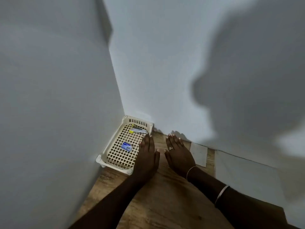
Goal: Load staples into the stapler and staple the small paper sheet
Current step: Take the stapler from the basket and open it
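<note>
A cream plastic lattice tray (115, 156) sits in the corner on a wooden table. In its far end lies a silver stapler (139, 130) with yellow parts. A small blue staple box (126, 146) lies in the tray's middle. A small pale paper sheet (198, 154) rests on the table to the right, by the wall. My left hand (147, 156) lies flat, palm down, over the tray's right edge, fingers near the stapler. My right hand (179, 152), wearing a ring, lies flat on the table between the tray and the paper. Neither hand holds anything.
White walls close in on the left and behind, meeting at the corner by the tray. A white surface (247, 179) borders the wooden table (161, 195) on the right. A large shadow falls on the back wall.
</note>
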A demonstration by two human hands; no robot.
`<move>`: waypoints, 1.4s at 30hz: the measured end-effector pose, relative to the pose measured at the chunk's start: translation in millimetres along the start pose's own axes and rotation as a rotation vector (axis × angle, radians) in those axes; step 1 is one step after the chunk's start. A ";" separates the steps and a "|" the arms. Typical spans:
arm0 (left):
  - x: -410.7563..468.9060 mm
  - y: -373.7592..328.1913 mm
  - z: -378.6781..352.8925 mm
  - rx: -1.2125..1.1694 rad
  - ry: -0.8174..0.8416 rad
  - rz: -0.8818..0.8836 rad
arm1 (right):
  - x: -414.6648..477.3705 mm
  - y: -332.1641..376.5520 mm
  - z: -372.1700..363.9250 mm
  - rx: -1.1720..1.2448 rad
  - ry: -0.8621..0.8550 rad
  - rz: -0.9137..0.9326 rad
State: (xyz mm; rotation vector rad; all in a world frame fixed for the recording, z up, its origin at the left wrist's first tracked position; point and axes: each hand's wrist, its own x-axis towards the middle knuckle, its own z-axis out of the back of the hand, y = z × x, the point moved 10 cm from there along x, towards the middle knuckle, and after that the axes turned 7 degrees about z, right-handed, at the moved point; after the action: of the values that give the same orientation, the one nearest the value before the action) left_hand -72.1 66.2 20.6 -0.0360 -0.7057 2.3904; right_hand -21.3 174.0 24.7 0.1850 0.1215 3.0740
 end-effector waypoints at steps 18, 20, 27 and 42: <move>61.6 106.7 15.0 -1.165 -0.195 0.777 | 164.5 60.4 -41.6 0.147 0.117 0.143; 58.7 111.0 11.6 -1.236 -0.230 0.859 | 168.4 62.7 -45.8 0.110 0.148 0.158; 59.9 110.6 14.8 -1.335 -0.275 0.940 | 172.8 62.9 -43.6 0.094 0.121 0.127; 7.7 20.1 63.4 -1.355 -0.288 0.678 | 60.6 2.7 41.1 0.850 -0.338 -0.321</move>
State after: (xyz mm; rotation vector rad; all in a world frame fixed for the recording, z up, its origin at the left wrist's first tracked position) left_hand -102.1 27.2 65.9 -0.5646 -2.6284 1.9622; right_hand -76.5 178.3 72.6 0.6309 1.2743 2.4310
